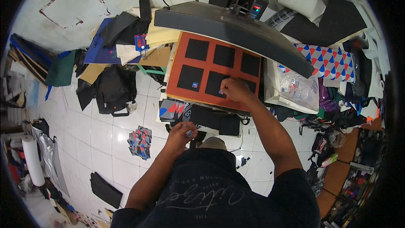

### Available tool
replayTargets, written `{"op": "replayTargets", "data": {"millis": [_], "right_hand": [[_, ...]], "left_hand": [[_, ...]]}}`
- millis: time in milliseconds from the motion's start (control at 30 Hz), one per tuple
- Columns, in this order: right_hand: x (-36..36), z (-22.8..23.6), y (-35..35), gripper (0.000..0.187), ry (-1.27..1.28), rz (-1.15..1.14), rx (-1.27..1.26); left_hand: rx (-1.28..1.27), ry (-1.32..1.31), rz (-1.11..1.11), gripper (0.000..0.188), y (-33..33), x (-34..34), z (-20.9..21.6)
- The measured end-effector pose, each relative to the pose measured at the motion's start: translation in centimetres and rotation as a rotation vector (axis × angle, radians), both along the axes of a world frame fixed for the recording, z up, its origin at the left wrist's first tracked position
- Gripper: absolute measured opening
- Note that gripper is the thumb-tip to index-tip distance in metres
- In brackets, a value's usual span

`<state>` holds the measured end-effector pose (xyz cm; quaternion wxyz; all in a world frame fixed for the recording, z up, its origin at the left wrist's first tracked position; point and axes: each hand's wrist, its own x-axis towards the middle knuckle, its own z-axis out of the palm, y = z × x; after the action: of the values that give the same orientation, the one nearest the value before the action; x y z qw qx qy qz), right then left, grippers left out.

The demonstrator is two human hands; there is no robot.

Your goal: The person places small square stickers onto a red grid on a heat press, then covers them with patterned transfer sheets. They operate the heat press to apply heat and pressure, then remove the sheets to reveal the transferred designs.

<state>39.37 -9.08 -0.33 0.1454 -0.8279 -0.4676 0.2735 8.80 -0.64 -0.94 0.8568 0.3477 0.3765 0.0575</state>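
Note:
A heat press stands before me with its dark upper plate (236, 29) swung up. On its orange-red lower bed (177, 71) lie several black fabric squares (197, 49). One square (190, 78) carries a small blue and red label. My right hand (234, 89) reaches over the bed and pinches another small label (220, 92) onto the front middle square. My left hand (182, 133) hovers below the bed's front edge, fingers closed on a small stack of labels (188, 133).
A sheet of printed labels (173, 110) lies on the press's front ledge. More label sheets (140, 142) lie on the white tiled floor. A black bag (114, 88) sits at left. Fabric piles (327, 61) and a plastic bag (297, 88) crowd the right.

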Motion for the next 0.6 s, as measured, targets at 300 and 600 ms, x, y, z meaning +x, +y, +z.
{"op": "replayTargets", "data": {"millis": [300,600], "right_hand": [[-1.2,0.0,-0.4,0.008,-0.157,0.012,0.089],[-1.3,1.1,-0.2,0.005,-0.163,0.024,0.052]], "left_hand": [[-0.159,0.103,0.088,0.017,0.2,-0.2,1.6],[-0.178,0.134,0.077,0.017,0.4,0.0,1.1]]}}
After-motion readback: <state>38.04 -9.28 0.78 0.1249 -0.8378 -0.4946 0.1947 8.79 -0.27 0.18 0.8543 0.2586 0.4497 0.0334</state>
